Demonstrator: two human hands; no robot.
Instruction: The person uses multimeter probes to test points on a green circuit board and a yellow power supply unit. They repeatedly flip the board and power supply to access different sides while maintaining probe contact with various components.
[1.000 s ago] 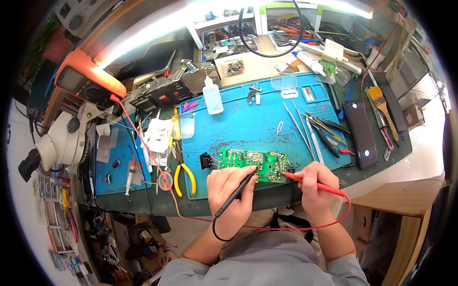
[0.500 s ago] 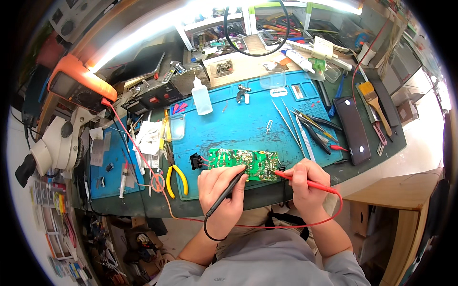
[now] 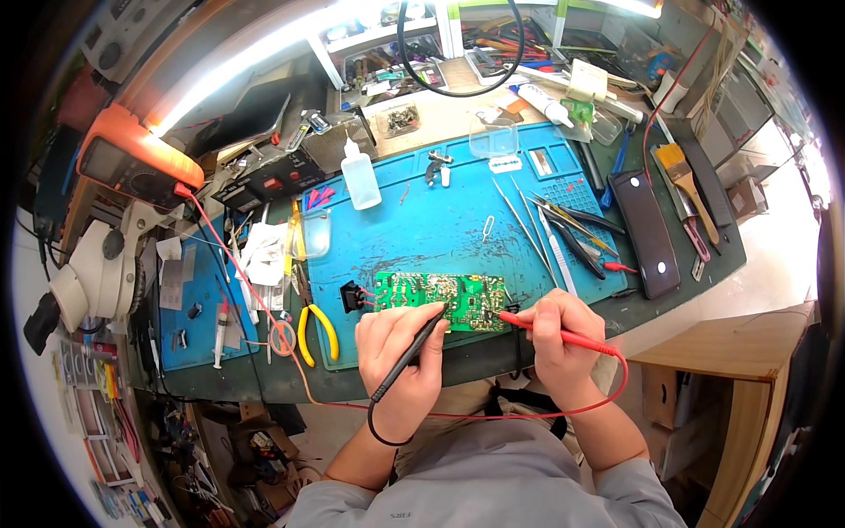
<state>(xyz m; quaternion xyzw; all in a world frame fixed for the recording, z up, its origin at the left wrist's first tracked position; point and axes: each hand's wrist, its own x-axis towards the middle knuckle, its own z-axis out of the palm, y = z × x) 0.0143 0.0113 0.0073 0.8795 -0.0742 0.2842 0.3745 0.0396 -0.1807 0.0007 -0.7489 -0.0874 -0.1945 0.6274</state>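
Note:
A green circuit board (image 3: 409, 292) lies solder side up at the front of the blue work mat (image 3: 352, 242). My left hand (image 3: 396, 352) is closed round a black multimeter probe (image 3: 407, 359), whose tip reaches the middle of the board. My right hand (image 3: 563, 339) pinches a red multimeter probe (image 3: 576, 340), its tip at the board's right end. Whether either tip touches a contact is too small to tell. A black socket (image 3: 352, 297) on short wires sticks out from the board's left end. The red lead loops below both hands toward the orange multimeter (image 3: 136, 163).
Yellow-handled pliers (image 3: 317, 334) lie left of the board. Tweezers (image 3: 525, 231) and black pliers (image 3: 576, 251) are to the right, beside a dark phone (image 3: 644, 233). A clear squeeze bottle (image 3: 360, 180) stands at the back. A microscope (image 3: 88, 273) occupies the left side.
The whole view has shifted slightly, so bench items appear a little further left. Both hands keep their probes at nearly the same places on the board.

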